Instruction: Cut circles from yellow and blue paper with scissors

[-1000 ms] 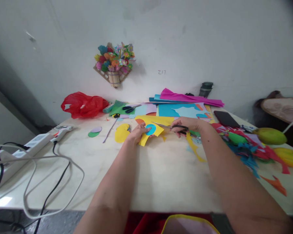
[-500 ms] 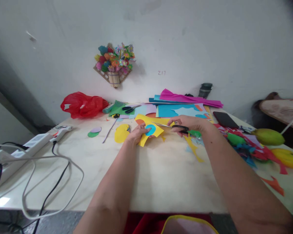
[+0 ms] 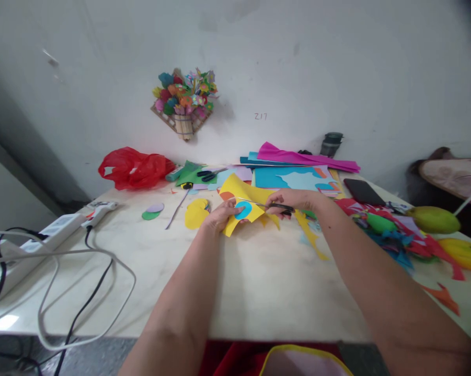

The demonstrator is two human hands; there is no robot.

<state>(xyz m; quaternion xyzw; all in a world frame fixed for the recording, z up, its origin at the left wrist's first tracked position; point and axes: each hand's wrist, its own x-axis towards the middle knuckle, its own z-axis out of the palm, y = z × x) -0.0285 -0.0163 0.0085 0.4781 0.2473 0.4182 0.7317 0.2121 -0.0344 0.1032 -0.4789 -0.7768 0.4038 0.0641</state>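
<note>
My left hand [image 3: 219,214] pinches a yellow paper sheet [image 3: 239,193] with a blue paper circle [image 3: 243,210] lying on it, held just above the table. My right hand [image 3: 294,201] grips black-handled scissors [image 3: 268,205], whose blades lie across the yellow sheet just above the blue circle. Both hands work near the middle of the pale table [image 3: 259,282].
Yellow cut-outs [image 3: 196,214] and a green and lilac disc [image 3: 152,211] lie to the left. Coloured sheets [image 3: 294,175], a second pair of scissors [image 3: 209,174], a phone [image 3: 363,191], a red bag [image 3: 133,168], scraps [image 3: 400,235] and a power strip with cables [image 3: 43,235] surround the work.
The scissors have moved left, further into the yellow sheet. The sheet's upper part has lifted and curled up behind the blades.
</note>
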